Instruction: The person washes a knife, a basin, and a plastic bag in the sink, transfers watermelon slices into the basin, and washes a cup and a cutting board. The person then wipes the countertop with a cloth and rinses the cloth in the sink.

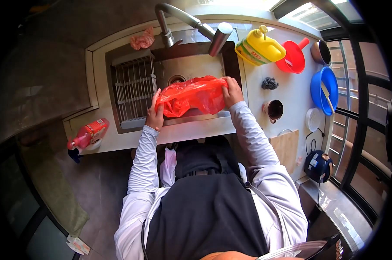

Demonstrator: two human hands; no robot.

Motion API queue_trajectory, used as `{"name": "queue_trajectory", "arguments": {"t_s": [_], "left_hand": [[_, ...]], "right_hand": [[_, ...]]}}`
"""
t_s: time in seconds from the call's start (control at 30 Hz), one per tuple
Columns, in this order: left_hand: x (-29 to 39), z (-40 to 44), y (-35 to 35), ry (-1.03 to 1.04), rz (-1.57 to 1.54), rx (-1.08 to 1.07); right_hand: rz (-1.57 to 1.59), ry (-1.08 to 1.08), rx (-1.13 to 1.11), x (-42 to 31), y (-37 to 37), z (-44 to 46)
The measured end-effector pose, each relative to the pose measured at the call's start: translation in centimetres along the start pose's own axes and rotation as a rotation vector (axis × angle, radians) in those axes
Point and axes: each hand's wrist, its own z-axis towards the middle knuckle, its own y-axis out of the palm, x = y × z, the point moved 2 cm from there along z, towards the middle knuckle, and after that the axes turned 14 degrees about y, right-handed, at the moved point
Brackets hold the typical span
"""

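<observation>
A thin red plastic bag (191, 96) is stretched sideways above the front part of the sink (191, 65). At its left end my left hand (155, 113) has its fingers closed on the plastic. The bag's right end is gripped by my right hand (232, 92), its thumb and fingers pressed together on the edge. Whether anything lies inside the bag cannot be made out. Behind the bag the sink drain (177, 80) shows in part.
A wire rack (134, 89) fills the sink's left side, and a faucet (221, 38) arches over the back. Rightward stand a yellow jug (260, 47), red dipper (292, 58), scrubber (269, 83), cup (274, 110), blue basin (321, 91) and cutting board (284, 149). A red bottle (91, 132) is at left.
</observation>
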Motion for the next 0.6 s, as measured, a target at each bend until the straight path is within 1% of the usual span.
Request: {"name": "queue_trajectory", "arguments": {"t_s": [0.1,0.2,0.27,0.5,0.6], "left_hand": [[0.0,-0.2,0.3,0.023,0.019,-0.020],[-0.3,-0.1,0.5,0.012,0.020,-0.033],[-0.2,0.0,0.7,-0.013,-0.009,-0.040],[0.4,0.3,0.7,0.046,0.014,-0.013],[1.5,0.3,0.5,0.040,0.001,-0.035]], "right_hand": [[-0.016,0.021,0.041,0.1,0.1,0.2],[-0.013,0.040,0.028,0.0,0.1,0.3],[-0.020,0.027,0.017,0.1,0.1,0.2],[-0.002,0.000,-0.046,-0.6,-1.2,-1.0],[-0.004,-0.036,-0.026,-0.1,-1.2,-1.0]]}}
